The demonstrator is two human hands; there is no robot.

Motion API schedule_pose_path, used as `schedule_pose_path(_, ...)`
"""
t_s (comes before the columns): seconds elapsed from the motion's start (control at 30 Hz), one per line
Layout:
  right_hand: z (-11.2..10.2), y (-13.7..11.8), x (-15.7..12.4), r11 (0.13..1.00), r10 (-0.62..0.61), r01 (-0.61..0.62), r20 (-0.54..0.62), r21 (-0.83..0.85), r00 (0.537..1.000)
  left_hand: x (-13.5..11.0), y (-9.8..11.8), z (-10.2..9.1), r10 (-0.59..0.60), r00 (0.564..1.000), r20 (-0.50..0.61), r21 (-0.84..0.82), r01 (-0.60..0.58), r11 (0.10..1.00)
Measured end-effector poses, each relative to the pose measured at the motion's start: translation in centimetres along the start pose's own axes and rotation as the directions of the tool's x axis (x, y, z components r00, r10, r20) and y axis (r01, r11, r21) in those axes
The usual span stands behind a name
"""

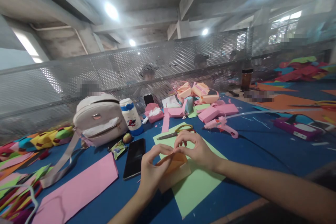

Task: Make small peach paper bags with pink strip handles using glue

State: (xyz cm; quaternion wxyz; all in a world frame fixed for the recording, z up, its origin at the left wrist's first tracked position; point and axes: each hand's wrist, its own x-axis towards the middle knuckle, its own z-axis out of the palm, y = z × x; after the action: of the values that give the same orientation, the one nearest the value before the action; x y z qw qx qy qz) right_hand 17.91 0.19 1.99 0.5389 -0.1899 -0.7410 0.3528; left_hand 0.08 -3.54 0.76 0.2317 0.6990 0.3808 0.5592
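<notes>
My left hand [151, 168] and my right hand [195, 149] meet over a folded piece of orange paper [175, 173], and both pinch its upper edge with closed fingers. The orange paper rests above a light green sheet [199, 185] lying on the blue table [262, 154]. Yellow-handled scissors [175, 131] lie on the green sheet just beyond my right hand. A black phone [134, 158] lies flat to the left of my left hand.
A pink sheet [78, 190] lies at the front left. A beige bag [97, 119], a white bottle [131, 117], a pink glue gun [222, 126] and folded pink and orange paper boxes [207, 103] stand behind. Paper scraps crowd the left edge [18, 182]. Other people sit beyond a mesh fence [168, 63].
</notes>
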Motion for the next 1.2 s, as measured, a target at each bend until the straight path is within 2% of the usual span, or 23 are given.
schedule_pose_path(0.2, 0.1, 0.2, 0.1, 0.994, 0.084, -0.083, -0.002, 0.067, 0.996, 0.2, 0.4, 0.1, 0.003, 0.999, -0.033, -0.032, -0.004, 0.999)
schedule_pose_path(0.4, -0.3, 0.4, 0.4, 0.998, 0.059, -0.058, -0.04, 0.024, 0.997, 0.6, 0.7, -0.1, -0.082, 0.991, -0.107, -0.103, 0.071, 0.992)
schedule_pose_path(0.73, -0.4, 0.7, 0.4, 0.992, 0.121, -0.124, -0.062, -0.036, 0.991, 0.7, 0.2, -0.3, -0.247, 0.95, -0.191, -0.108, 0.23, 0.967)
schedule_pose_path(0.8, -0.4, 0.7, 0.5, 0.99, 0.135, -0.138, -0.07, -0.039, 0.988, 0.6, 0.4, -0.4, -0.194, 0.964, -0.182, -0.061, 0.185, 0.981)
schedule_pose_path(0.87, -0.4, 0.5, 0.5, 0.988, 0.142, -0.145, -0.066, -0.044, 0.988, 0.6, 0.7, -0.5, -0.067, 0.987, -0.143, 0.031, 0.072, 0.997)
schedule_pose_path(0.97, -0.4, 0.3, 0.5, 0.991, 0.122, -0.124, -0.036, -0.05, 0.992, 0.5, 1.0, -0.7, 0.087, 0.993, -0.078, 0.133, -0.077, 0.988)
schedule_pose_path(1.2, -0.2, 0.4, 0.2, 0.996, 0.033, -0.033, 0.002, -0.079, 0.999, 0.7, 1.1, -0.9, 0.12, 0.992, -0.033, 0.112, -0.116, 0.987)
